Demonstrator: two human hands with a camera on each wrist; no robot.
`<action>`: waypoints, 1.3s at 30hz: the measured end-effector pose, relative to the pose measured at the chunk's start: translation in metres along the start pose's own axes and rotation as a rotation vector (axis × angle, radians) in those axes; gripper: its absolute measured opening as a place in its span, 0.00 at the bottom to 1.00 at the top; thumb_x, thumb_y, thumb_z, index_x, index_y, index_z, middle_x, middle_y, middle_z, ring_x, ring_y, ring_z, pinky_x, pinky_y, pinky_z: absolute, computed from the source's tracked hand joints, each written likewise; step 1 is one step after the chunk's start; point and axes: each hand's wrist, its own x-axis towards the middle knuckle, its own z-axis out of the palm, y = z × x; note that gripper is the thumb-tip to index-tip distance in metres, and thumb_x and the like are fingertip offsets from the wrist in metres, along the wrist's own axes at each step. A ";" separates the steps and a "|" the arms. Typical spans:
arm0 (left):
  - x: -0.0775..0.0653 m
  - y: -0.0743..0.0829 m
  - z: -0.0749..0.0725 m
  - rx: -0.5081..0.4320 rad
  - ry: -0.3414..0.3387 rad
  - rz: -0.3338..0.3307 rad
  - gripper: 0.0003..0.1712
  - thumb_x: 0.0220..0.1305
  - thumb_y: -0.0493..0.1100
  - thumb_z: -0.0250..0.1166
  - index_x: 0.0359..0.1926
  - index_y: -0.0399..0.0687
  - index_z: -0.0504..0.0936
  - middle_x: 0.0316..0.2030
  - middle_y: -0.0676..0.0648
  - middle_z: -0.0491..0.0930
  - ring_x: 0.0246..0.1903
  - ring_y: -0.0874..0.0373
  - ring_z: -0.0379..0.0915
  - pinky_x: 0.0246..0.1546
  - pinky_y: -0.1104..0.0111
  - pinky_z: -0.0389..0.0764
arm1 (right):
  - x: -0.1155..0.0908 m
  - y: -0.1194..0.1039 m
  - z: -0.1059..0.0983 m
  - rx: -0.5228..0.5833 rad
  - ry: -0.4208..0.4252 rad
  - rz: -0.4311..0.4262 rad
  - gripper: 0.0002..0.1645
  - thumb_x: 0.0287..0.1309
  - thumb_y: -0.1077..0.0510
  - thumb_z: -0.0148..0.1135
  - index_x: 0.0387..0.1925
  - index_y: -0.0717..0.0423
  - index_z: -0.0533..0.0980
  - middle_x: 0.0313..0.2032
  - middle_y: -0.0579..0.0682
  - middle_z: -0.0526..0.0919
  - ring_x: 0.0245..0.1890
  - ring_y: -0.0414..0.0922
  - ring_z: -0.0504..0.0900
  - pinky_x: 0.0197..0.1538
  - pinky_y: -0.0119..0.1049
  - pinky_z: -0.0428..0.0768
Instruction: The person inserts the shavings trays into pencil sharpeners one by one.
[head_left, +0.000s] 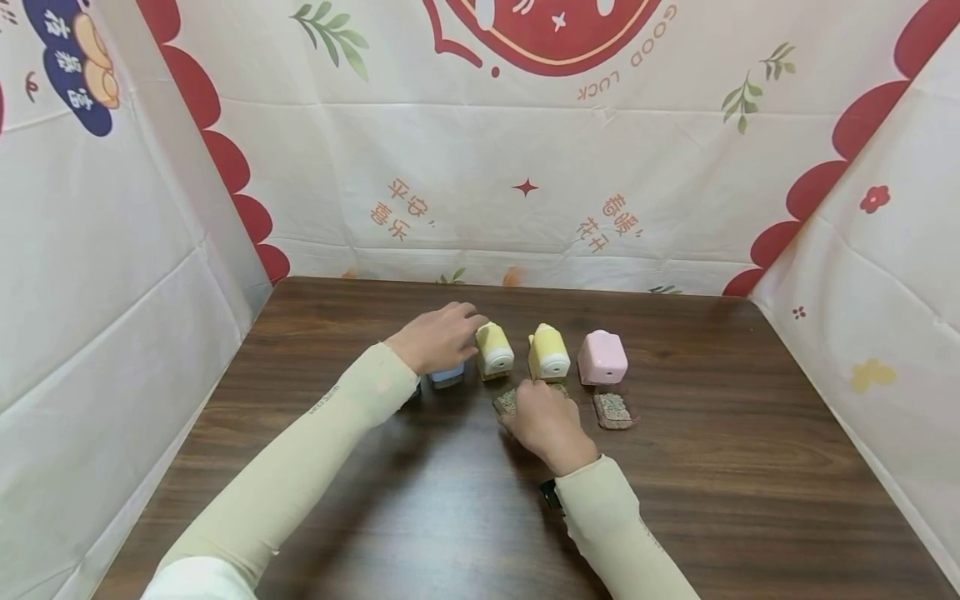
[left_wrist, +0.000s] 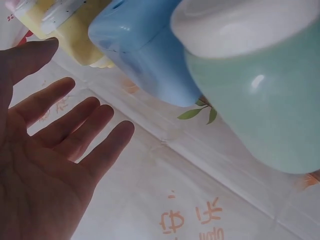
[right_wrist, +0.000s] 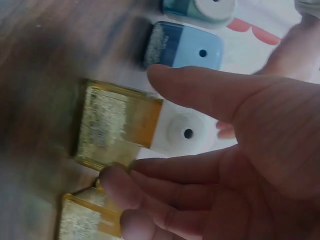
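My left hand [head_left: 441, 335] reaches behind the row of pencil sharpeners, its fingers spread around the back of the left yellow sharpener [head_left: 494, 352]. In the left wrist view the thumb overlaps the yellow bodies. My right hand [head_left: 546, 419] is in front, thumb and fingers apart on either side of that sharpener's clear drawer [right_wrist: 107, 125], which is pulled out and full of shavings. Beside it is the second yellow sharpener [head_left: 549, 353]; its drawer [right_wrist: 82, 220] also sticks out with shavings. The pink sharpener [head_left: 602, 358] has its shavings drawer [head_left: 614, 411] lying in front.
A blue sharpener [right_wrist: 197, 49] and a green-and-white one [left_wrist: 255, 85] stand at the left end, partly hidden by my left arm in the head view. Brown wooden tabletop [head_left: 720, 450] extends around the row. Printed cloth [head_left: 480, 150] hangs behind and at both sides.
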 end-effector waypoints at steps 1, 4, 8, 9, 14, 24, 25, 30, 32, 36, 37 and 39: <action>0.001 0.000 0.000 0.000 0.005 0.004 0.25 0.65 0.45 0.61 0.62 0.45 0.75 0.58 0.42 0.75 0.55 0.51 0.70 0.52 0.57 0.82 | 0.000 0.000 0.002 -0.002 -0.001 -0.003 0.25 0.52 0.45 0.68 0.35 0.65 0.79 0.30 0.59 0.83 0.28 0.54 0.81 0.27 0.54 0.82; 0.002 0.002 0.000 -0.005 0.019 0.022 0.24 0.64 0.41 0.61 0.61 0.45 0.76 0.57 0.42 0.75 0.55 0.51 0.70 0.51 0.56 0.82 | 0.001 0.000 0.006 -0.002 0.001 -0.011 0.25 0.52 0.47 0.69 0.36 0.67 0.78 0.33 0.62 0.84 0.31 0.57 0.83 0.29 0.55 0.84; 0.004 0.006 -0.002 -0.003 0.021 0.045 0.25 0.63 0.36 0.60 0.62 0.45 0.75 0.59 0.42 0.74 0.57 0.50 0.69 0.53 0.56 0.82 | 0.002 -0.001 0.008 0.015 -0.003 -0.007 0.26 0.53 0.48 0.69 0.38 0.69 0.78 0.37 0.64 0.84 0.34 0.59 0.83 0.30 0.57 0.84; 0.005 0.007 -0.002 -0.002 0.019 0.049 0.26 0.63 0.34 0.59 0.62 0.45 0.74 0.60 0.41 0.74 0.58 0.50 0.69 0.54 0.56 0.81 | 0.002 -0.001 0.009 0.018 -0.006 -0.006 0.26 0.53 0.48 0.68 0.39 0.70 0.78 0.37 0.65 0.84 0.34 0.60 0.83 0.31 0.57 0.84; 0.008 0.013 -0.006 -0.003 0.002 0.063 0.29 0.63 0.29 0.55 0.66 0.44 0.71 0.66 0.41 0.70 0.65 0.49 0.63 0.60 0.57 0.78 | 0.002 -0.001 0.008 0.021 -0.011 -0.009 0.26 0.53 0.49 0.68 0.39 0.70 0.78 0.38 0.65 0.84 0.35 0.61 0.83 0.32 0.58 0.84; 0.022 0.024 0.001 -0.019 -0.064 0.087 0.36 0.59 0.26 0.62 0.67 0.50 0.71 0.69 0.41 0.66 0.68 0.50 0.59 0.47 0.61 0.85 | 0.003 0.000 0.008 0.030 -0.021 -0.019 0.24 0.53 0.50 0.69 0.38 0.69 0.79 0.37 0.64 0.84 0.33 0.58 0.83 0.31 0.56 0.85; 0.023 0.025 0.001 -0.023 -0.070 0.086 0.36 0.59 0.26 0.63 0.67 0.50 0.71 0.69 0.41 0.66 0.68 0.50 0.60 0.49 0.60 0.85 | 0.003 0.000 0.009 0.032 -0.022 -0.023 0.23 0.53 0.50 0.69 0.38 0.69 0.79 0.36 0.64 0.84 0.33 0.58 0.83 0.30 0.56 0.85; 0.028 0.028 0.006 -0.063 -0.100 0.080 0.37 0.56 0.24 0.64 0.66 0.52 0.73 0.68 0.41 0.69 0.66 0.51 0.62 0.57 0.60 0.81 | 0.004 0.000 0.010 0.027 -0.002 -0.044 0.21 0.51 0.50 0.70 0.33 0.68 0.80 0.33 0.63 0.85 0.29 0.57 0.83 0.28 0.55 0.84; 0.030 0.028 0.009 -0.076 -0.111 0.081 0.36 0.56 0.24 0.64 0.65 0.52 0.75 0.67 0.43 0.71 0.65 0.52 0.64 0.58 0.61 0.80 | 0.004 0.001 0.010 0.022 0.009 -0.047 0.21 0.51 0.50 0.70 0.32 0.68 0.80 0.32 0.64 0.85 0.28 0.57 0.83 0.28 0.55 0.84; 0.033 0.029 0.013 -0.084 -0.107 0.080 0.32 0.54 0.25 0.67 0.59 0.52 0.80 0.59 0.48 0.80 0.60 0.56 0.70 0.57 0.64 0.80 | 0.004 0.001 0.010 0.016 0.018 -0.047 0.21 0.50 0.50 0.70 0.31 0.67 0.80 0.30 0.63 0.85 0.27 0.57 0.83 0.26 0.54 0.84; 0.034 0.029 0.013 -0.085 -0.105 0.076 0.31 0.54 0.25 0.67 0.58 0.51 0.82 0.58 0.48 0.81 0.58 0.56 0.71 0.57 0.64 0.80 | 0.004 0.001 0.010 0.016 0.018 -0.048 0.21 0.50 0.50 0.71 0.30 0.67 0.80 0.30 0.63 0.85 0.27 0.57 0.83 0.26 0.54 0.84; 0.035 0.030 0.013 -0.091 -0.100 0.065 0.30 0.52 0.25 0.68 0.56 0.51 0.83 0.55 0.49 0.83 0.57 0.57 0.73 0.56 0.64 0.81 | 0.004 0.002 0.009 0.017 0.012 -0.046 0.20 0.50 0.50 0.71 0.30 0.67 0.80 0.30 0.62 0.85 0.26 0.56 0.82 0.26 0.54 0.83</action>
